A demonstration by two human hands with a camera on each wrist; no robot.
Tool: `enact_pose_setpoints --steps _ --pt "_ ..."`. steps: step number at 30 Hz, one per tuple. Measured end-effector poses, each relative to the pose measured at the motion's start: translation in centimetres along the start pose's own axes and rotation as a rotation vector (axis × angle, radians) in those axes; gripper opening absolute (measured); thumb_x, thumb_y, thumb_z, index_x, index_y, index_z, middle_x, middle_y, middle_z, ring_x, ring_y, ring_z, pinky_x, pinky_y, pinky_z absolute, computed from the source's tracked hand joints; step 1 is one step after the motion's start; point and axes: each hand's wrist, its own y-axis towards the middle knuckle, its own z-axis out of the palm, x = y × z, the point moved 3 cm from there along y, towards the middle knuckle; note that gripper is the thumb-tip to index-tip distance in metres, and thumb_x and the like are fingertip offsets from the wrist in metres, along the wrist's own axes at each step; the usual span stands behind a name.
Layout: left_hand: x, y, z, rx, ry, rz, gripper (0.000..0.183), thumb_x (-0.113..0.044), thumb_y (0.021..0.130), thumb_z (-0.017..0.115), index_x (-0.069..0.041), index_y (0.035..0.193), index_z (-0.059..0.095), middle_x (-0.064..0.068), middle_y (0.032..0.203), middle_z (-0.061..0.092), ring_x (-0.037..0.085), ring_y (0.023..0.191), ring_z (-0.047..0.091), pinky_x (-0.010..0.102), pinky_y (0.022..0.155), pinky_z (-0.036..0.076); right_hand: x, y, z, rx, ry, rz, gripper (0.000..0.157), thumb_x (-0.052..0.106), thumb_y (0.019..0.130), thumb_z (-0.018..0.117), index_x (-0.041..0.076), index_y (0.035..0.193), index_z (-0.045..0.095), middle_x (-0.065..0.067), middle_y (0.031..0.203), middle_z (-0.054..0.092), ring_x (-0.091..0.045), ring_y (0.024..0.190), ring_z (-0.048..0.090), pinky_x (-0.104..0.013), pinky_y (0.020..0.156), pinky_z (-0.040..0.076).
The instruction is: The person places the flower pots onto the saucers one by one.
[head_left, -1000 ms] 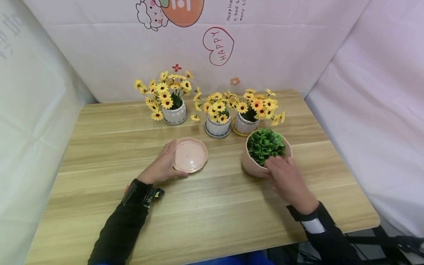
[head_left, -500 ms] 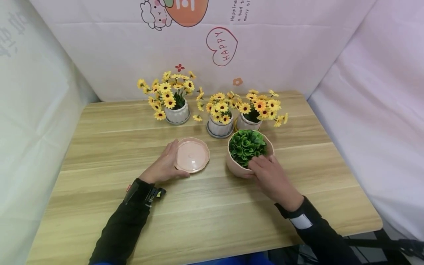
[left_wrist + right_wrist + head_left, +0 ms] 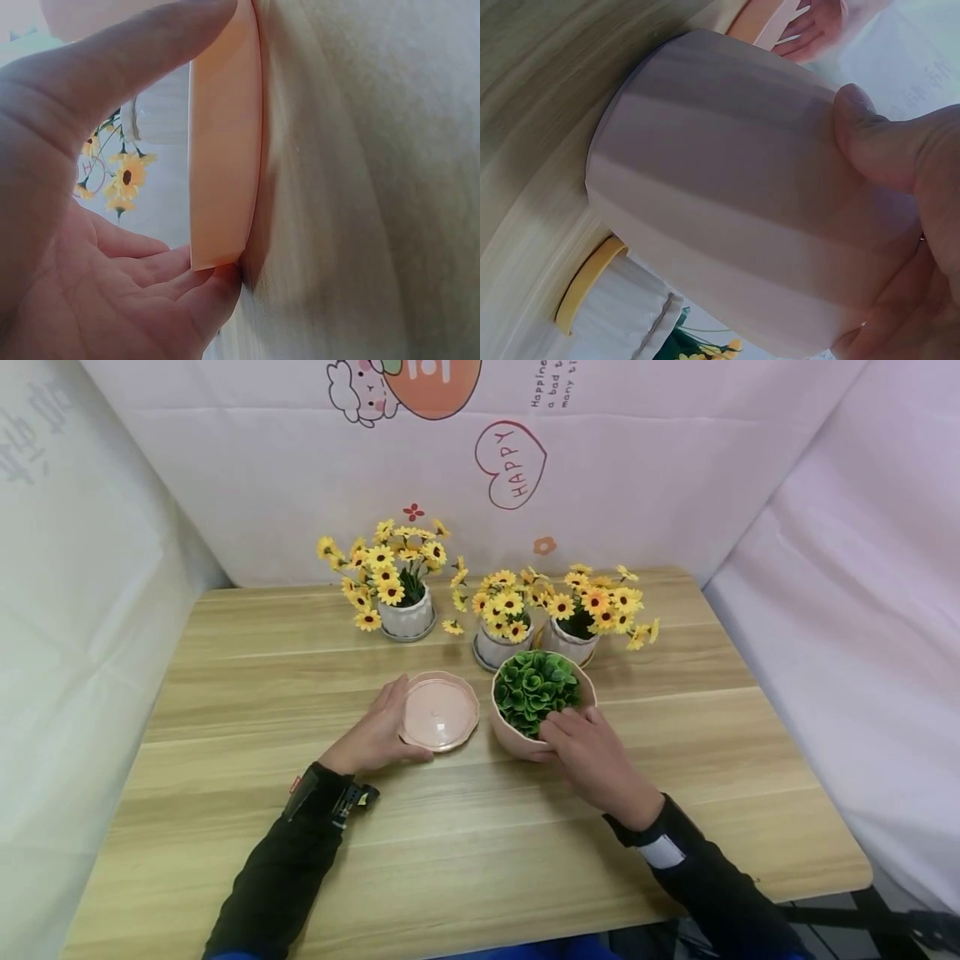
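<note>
A round pink saucer [image 3: 441, 714] with a faceted rim lies on the wooden table. My left hand [image 3: 375, 732] holds its left side, thumb at the near edge and fingers at the far edge. In the left wrist view, thumb and fingertips meet the saucer's wall [image 3: 225, 142]. Just right of it is a pink faceted flowerpot [image 3: 512, 740] filled with a leafy green plant [image 3: 532, 687]. My right hand [image 3: 592, 756] pinches the pot's near right rim, thumb outside and fingers over the edge. The pot's base sits close over the tabletop in the right wrist view.
Behind stand three white pots of yellow flowers: one at left [image 3: 407, 617], one in the middle [image 3: 501, 647], one at right [image 3: 572, 643], close behind the pink pot. A printed white cloth [image 3: 630, 485] hangs beyond the table [image 3: 262, 693].
My right hand has brought the pink pot with its plant leftward, from well right of the saucer to near its right side. My left hand stays at the saucer; the head view shifts slightly.
</note>
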Motion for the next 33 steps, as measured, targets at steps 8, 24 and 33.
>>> enact_pose_setpoints --steps 8,24,33 --pt "0.0 0.0 0.1 -0.001 0.006 -0.003 0.138 -0.035 0.078 0.095 0.004 0.167 -0.002 0.028 0.175 0.006 0.042 0.163 0.013 0.058 0.132 0.022 0.5 0.6 0.4 -0.018 -0.007 -0.022 0.035 0.028 0.091 0.083 0.014 0.084 0.052 0.000 0.083 0.059 -0.021 0.078 0.054 -0.032 0.071 0.026" --pt "-0.1 -0.1 0.2 -0.025 0.003 0.025 0.138 -0.034 0.078 0.096 0.006 0.166 -0.001 0.030 0.173 0.010 0.043 0.162 0.017 0.059 0.131 0.024 1.4 1.1 0.7 -0.065 -0.015 -0.055 0.037 0.026 0.090 0.084 0.012 0.083 0.050 -0.001 0.081 0.057 -0.021 0.076 0.052 -0.033 0.071 0.025" --pt "0.0 -0.1 0.2 -0.018 -0.011 0.009 0.138 -0.035 0.077 0.096 0.004 0.167 -0.002 0.028 0.175 0.007 0.042 0.163 0.015 0.058 0.132 0.023 1.5 1.1 0.8 -0.081 -0.028 -0.072 0.033 0.026 0.091 0.082 0.012 0.085 0.052 -0.001 0.083 0.058 -0.022 0.077 0.054 -0.033 0.070 0.027"
